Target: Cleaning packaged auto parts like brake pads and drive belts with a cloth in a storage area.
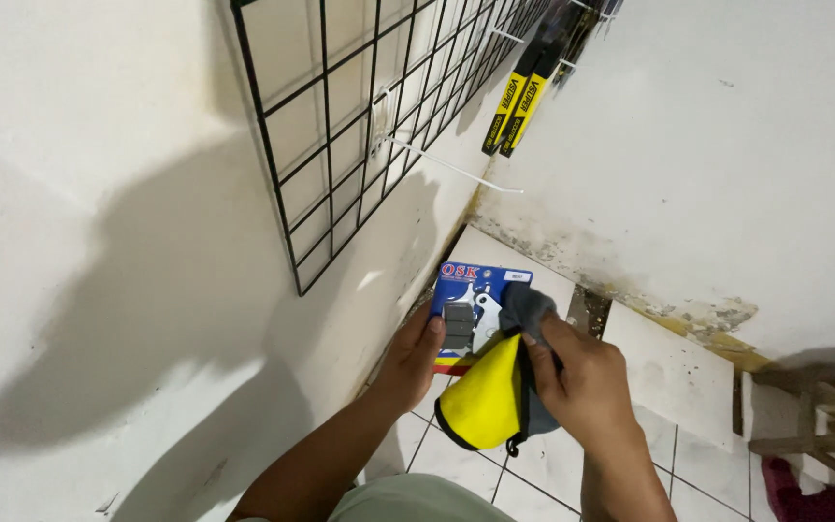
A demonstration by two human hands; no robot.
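The left hand [416,356] grips a blister-carded pack [471,311] by its lower left edge, thumb pressed on the front, so the card stands nearly upright and faces the camera. The right hand [580,379] is closed around a cleaning cloth [495,391], yellow on one face and grey on the other with dark edging, and presses the grey end against the pack's right side; the yellow part hangs down in front of the card's lower corner. Holding the card stiff from one side looks like a way to give the cloth something firm to rub against.

The pack is blue with a red and yellow strip at the bottom, and its clear bubble holds small dark rectangular blocks beside a white printed shape; what else is inside is hidden by the cloth.

Above, a black wire grid panel [359,126] leans on the white wall [99,242], with a white peg hook [446,164] jutting out bare. Further up, long black and yellow packs [519,106] hang from other hooks. Below lies a white tiled floor [669,377], stained where it meets the wall.
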